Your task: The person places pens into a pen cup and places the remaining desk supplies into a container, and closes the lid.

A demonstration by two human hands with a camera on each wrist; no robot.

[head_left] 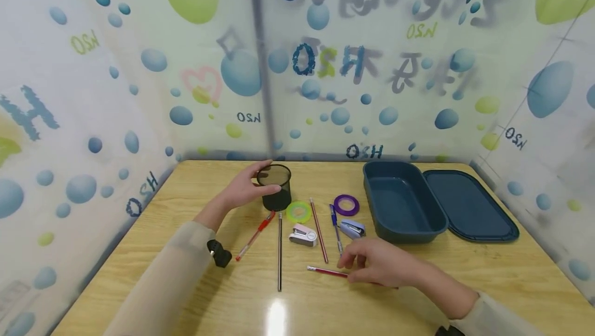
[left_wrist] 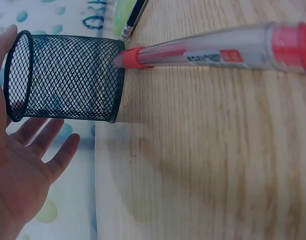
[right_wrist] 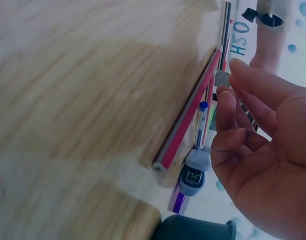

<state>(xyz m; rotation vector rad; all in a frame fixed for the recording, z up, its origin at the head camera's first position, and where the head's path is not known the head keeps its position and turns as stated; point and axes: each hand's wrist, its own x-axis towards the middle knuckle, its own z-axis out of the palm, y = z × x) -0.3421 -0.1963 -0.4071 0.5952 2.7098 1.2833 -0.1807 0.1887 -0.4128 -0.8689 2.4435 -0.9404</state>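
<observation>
My left hand (head_left: 241, 187) is at the black mesh pen cup (head_left: 277, 200), thumb in front of the rim and fingers behind it. The left wrist view shows those fingers spread loosely beside the mesh cup (left_wrist: 73, 77); whether they touch it I cannot tell. Over the near red pencil (head_left: 327, 272) hovers my right hand (head_left: 386, 261), its fingers bent loosely. In the right wrist view this red pencil (right_wrist: 185, 115) lies on the table, apart from the fingertips. A red pen (head_left: 255, 235) and a dark striped pencil (head_left: 280, 253) lie near the cup.
Mid-table are a pink-white stapler (head_left: 303, 235), a yellow-green disc (head_left: 299, 212), another red pencil (head_left: 319, 230), a blue pen (head_left: 337, 227), a bluish stapler (head_left: 353, 228) and a purple tape roll (head_left: 346, 197). A dark blue box (head_left: 409, 235) and its lid (head_left: 471, 204) stand right.
</observation>
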